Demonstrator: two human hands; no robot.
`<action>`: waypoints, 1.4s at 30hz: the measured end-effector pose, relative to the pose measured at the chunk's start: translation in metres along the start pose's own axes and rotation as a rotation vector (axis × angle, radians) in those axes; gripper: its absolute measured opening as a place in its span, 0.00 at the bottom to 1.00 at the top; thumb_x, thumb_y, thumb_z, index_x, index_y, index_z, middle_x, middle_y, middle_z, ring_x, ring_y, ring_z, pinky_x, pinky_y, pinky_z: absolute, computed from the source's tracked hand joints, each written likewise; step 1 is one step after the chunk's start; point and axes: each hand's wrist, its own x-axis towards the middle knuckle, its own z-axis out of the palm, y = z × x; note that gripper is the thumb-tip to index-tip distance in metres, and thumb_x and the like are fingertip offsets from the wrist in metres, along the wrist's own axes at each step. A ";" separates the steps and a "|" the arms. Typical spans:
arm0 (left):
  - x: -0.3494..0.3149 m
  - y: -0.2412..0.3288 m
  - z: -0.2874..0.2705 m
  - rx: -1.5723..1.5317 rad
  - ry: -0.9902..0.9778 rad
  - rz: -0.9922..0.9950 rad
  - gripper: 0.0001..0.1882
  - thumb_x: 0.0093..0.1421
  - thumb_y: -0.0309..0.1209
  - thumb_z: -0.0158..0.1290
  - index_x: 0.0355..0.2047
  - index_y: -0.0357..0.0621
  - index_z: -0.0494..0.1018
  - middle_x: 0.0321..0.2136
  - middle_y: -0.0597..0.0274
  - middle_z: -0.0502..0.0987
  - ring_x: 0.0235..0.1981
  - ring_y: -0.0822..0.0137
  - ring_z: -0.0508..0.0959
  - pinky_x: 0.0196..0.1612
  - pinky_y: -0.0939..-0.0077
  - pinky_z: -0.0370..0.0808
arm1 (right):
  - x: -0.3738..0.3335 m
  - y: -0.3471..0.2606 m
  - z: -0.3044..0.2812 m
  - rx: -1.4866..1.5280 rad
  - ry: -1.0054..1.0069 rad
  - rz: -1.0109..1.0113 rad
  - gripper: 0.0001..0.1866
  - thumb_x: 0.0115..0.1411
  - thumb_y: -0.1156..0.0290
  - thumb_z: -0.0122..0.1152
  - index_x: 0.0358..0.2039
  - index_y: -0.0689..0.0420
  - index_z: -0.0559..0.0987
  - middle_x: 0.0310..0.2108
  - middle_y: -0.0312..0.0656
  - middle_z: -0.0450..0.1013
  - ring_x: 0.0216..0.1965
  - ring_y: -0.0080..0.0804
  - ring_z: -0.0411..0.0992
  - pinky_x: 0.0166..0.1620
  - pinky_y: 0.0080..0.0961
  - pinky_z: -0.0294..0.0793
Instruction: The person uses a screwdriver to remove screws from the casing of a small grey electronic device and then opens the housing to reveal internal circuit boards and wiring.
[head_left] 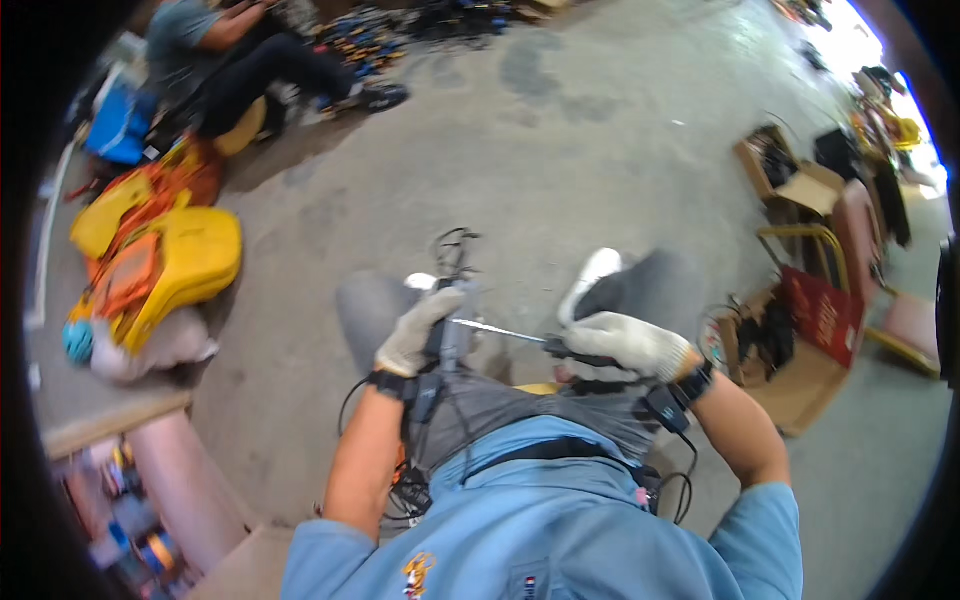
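My left hand [413,335], in a white work glove, is closed around a grey and black device [458,338] held upright over my lap. The device is too small and blurred to name more exactly. Thin black cables [457,248] stick out beyond its far end. My gloved right hand [638,345] grips the dark handle of a screwdriver [498,330]. Its metal shaft points left, and the tip is at or very near the device's side; whether it touches, I cannot tell. Some fingers of both hands are hidden.
Yellow and orange plastic parts [190,260] lie at the left. Another person [240,60] sits at the far left by a heap of small parts [365,42]. A cardboard box [800,395] with black items and a chair [853,225] stand at the right on the concrete floor [450,150].
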 end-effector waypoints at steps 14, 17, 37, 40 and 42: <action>0.006 -0.003 -0.005 0.030 -0.053 0.057 0.26 0.69 0.48 0.60 0.56 0.38 0.76 0.41 0.53 0.85 0.35 0.61 0.86 0.40 0.65 0.85 | -0.020 -0.007 0.015 -0.203 0.336 -0.220 0.22 0.73 0.61 0.61 0.60 0.61 0.79 0.32 0.36 0.77 0.28 0.18 0.72 0.31 0.22 0.72; 0.004 0.000 0.001 0.053 -0.051 0.079 0.27 0.69 0.48 0.61 0.58 0.40 0.75 0.40 0.53 0.85 0.35 0.61 0.86 0.39 0.65 0.86 | -0.022 -0.001 0.013 0.258 0.118 -0.165 0.27 0.78 0.50 0.52 0.58 0.63 0.80 0.33 0.38 0.79 0.22 0.16 0.70 0.20 0.12 0.63; -0.004 0.008 0.012 0.059 0.056 0.079 0.29 0.67 0.49 0.63 0.60 0.42 0.77 0.38 0.62 0.83 0.32 0.70 0.82 0.34 0.73 0.81 | -0.019 0.001 0.011 0.449 0.211 -0.248 0.24 0.80 0.56 0.50 0.61 0.63 0.78 0.36 0.39 0.80 0.26 0.19 0.74 0.27 0.16 0.72; -0.004 0.007 0.011 0.045 0.075 0.083 0.27 0.68 0.48 0.63 0.59 0.43 0.77 0.37 0.62 0.82 0.32 0.71 0.82 0.34 0.74 0.81 | -0.019 0.001 0.008 -0.214 0.345 -0.216 0.23 0.79 0.57 0.51 0.60 0.63 0.78 0.35 0.38 0.79 0.25 0.18 0.73 0.26 0.16 0.70; -0.001 0.004 0.006 0.039 0.059 0.086 0.26 0.68 0.48 0.63 0.58 0.43 0.77 0.37 0.62 0.82 0.32 0.71 0.82 0.34 0.74 0.81 | -0.019 -0.006 0.008 -0.023 0.268 -0.192 0.21 0.78 0.59 0.53 0.59 0.63 0.79 0.34 0.38 0.79 0.26 0.18 0.72 0.28 0.17 0.71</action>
